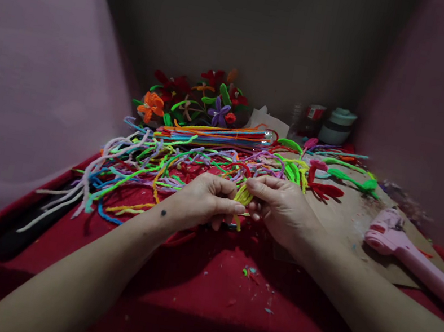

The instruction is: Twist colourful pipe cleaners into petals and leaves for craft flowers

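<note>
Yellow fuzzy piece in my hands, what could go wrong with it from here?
Pinched between your left hand and right hand, the yellow fuzzy piece might bend out of shape. The tangled stems just beyond could snag it. If it drops, loose scraps on the red cloth might cling to it.

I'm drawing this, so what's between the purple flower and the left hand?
In the head view, a bundle of straight fuzzy stems lies nearest the purple flower, then a tangle of loose, colourful stems before the left hand.

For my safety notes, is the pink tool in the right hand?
No, the pink tool lies apart from the right hand, which holds a yellow fuzzy piece.
</note>
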The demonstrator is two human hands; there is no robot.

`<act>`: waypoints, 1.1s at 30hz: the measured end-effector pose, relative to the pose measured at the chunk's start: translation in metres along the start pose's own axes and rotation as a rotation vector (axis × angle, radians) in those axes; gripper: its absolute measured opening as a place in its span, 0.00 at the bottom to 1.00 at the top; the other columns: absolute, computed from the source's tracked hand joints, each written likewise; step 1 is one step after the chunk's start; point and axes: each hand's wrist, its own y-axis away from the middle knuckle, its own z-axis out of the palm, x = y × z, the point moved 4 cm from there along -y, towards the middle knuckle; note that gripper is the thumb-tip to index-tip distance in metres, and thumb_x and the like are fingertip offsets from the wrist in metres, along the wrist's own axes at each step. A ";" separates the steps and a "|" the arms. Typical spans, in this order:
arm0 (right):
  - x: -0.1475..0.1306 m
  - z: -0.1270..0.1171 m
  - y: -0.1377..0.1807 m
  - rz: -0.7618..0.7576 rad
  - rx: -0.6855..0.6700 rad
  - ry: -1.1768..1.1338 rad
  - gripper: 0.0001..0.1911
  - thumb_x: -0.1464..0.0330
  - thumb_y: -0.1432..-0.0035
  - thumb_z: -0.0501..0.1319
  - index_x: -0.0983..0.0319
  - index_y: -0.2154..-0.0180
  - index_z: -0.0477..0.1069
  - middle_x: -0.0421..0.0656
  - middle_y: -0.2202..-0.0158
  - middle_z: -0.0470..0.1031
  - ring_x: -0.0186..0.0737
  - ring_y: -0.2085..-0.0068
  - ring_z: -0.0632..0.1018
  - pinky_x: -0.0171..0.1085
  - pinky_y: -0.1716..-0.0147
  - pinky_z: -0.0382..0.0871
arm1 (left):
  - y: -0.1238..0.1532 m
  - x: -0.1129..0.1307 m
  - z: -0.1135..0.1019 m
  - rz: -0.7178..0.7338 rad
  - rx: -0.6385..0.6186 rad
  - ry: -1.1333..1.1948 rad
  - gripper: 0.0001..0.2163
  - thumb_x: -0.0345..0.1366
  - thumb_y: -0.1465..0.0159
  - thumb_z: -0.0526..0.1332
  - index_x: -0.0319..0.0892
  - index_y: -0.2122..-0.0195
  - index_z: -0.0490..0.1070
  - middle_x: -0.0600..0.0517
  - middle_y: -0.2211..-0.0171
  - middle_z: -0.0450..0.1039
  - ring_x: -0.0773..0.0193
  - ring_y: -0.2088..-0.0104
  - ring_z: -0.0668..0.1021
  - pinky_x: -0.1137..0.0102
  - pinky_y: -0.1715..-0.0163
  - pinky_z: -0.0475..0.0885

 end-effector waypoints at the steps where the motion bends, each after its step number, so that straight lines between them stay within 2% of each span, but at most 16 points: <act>1: -0.001 0.000 0.000 -0.016 -0.014 0.018 0.10 0.65 0.58 0.67 0.64 0.78 0.70 0.37 0.83 0.68 0.27 0.83 0.66 0.28 0.85 0.57 | 0.000 0.001 -0.001 -0.003 0.009 0.003 0.09 0.36 0.47 0.62 0.38 0.80 0.65 0.56 0.85 0.66 0.75 0.87 0.66 0.79 0.88 0.55; 5: -0.002 0.003 0.003 -0.022 -0.064 0.058 0.09 0.65 0.57 0.66 0.64 0.77 0.71 0.36 0.83 0.68 0.28 0.82 0.66 0.30 0.82 0.60 | 0.001 0.003 -0.002 0.014 0.039 0.036 0.09 0.35 0.48 0.63 0.38 0.81 0.66 0.57 0.86 0.65 0.75 0.87 0.65 0.79 0.87 0.57; 8: -0.003 0.002 0.003 0.003 -0.015 0.049 0.09 0.65 0.58 0.67 0.64 0.79 0.71 0.37 0.82 0.68 0.29 0.81 0.67 0.31 0.81 0.60 | 0.001 0.000 -0.003 0.013 0.023 0.092 0.10 0.38 0.47 0.63 0.37 0.79 0.67 0.56 0.87 0.66 0.76 0.88 0.64 0.80 0.88 0.55; 11: -0.005 0.000 0.002 0.006 0.035 0.043 0.08 0.67 0.60 0.67 0.64 0.78 0.71 0.38 0.81 0.69 0.29 0.81 0.68 0.31 0.81 0.60 | 0.000 -0.008 -0.002 -0.035 -0.059 0.283 0.11 0.42 0.44 0.60 0.38 0.72 0.69 0.55 0.86 0.66 0.77 0.89 0.62 0.80 0.90 0.53; 13: -0.006 0.000 0.002 0.005 0.022 0.051 0.08 0.66 0.59 0.67 0.64 0.79 0.71 0.38 0.82 0.70 0.29 0.81 0.68 0.31 0.82 0.60 | -0.001 -0.012 -0.002 -0.077 -0.120 0.416 0.11 0.41 0.43 0.60 0.37 0.69 0.70 0.55 0.85 0.67 0.77 0.90 0.62 0.81 0.91 0.54; 17: -0.005 0.002 0.003 0.013 -0.031 0.068 0.10 0.65 0.58 0.67 0.64 0.79 0.71 0.38 0.84 0.69 0.29 0.83 0.67 0.31 0.83 0.59 | -0.004 -0.014 0.002 -0.135 -0.244 0.530 0.09 0.37 0.45 0.61 0.35 0.71 0.68 0.49 0.76 0.74 0.76 0.89 0.66 0.81 0.93 0.57; 19: -0.006 0.002 0.004 -0.005 -0.019 0.075 0.10 0.65 0.59 0.67 0.64 0.79 0.71 0.38 0.83 0.69 0.28 0.83 0.66 0.31 0.83 0.58 | -0.005 -0.013 0.004 -0.145 -0.277 0.544 0.09 0.36 0.45 0.62 0.35 0.72 0.67 0.48 0.76 0.75 0.75 0.89 0.67 0.81 0.93 0.58; 22: -0.008 0.001 0.004 -0.035 0.021 0.090 0.10 0.65 0.60 0.68 0.65 0.80 0.71 0.38 0.83 0.69 0.28 0.83 0.66 0.30 0.83 0.57 | -0.005 -0.013 0.003 -0.136 -0.244 0.536 0.08 0.36 0.45 0.62 0.35 0.73 0.66 0.49 0.78 0.74 0.75 0.90 0.68 0.81 0.93 0.59; 27: -0.010 0.001 0.002 -0.037 0.011 0.048 0.09 0.65 0.58 0.66 0.65 0.78 0.72 0.39 0.82 0.70 0.29 0.81 0.67 0.32 0.80 0.61 | -0.003 -0.010 0.000 -0.046 -0.158 0.433 0.09 0.36 0.43 0.60 0.34 0.73 0.68 0.51 0.82 0.72 0.74 0.89 0.68 0.80 0.91 0.61; 33: -0.012 -0.002 0.001 -0.093 0.041 0.068 0.08 0.66 0.58 0.66 0.65 0.78 0.72 0.37 0.82 0.68 0.27 0.82 0.64 0.31 0.82 0.57 | -0.001 -0.003 0.001 0.052 0.006 0.277 0.08 0.37 0.43 0.59 0.38 0.75 0.65 0.56 0.85 0.68 0.72 0.88 0.68 0.79 0.90 0.63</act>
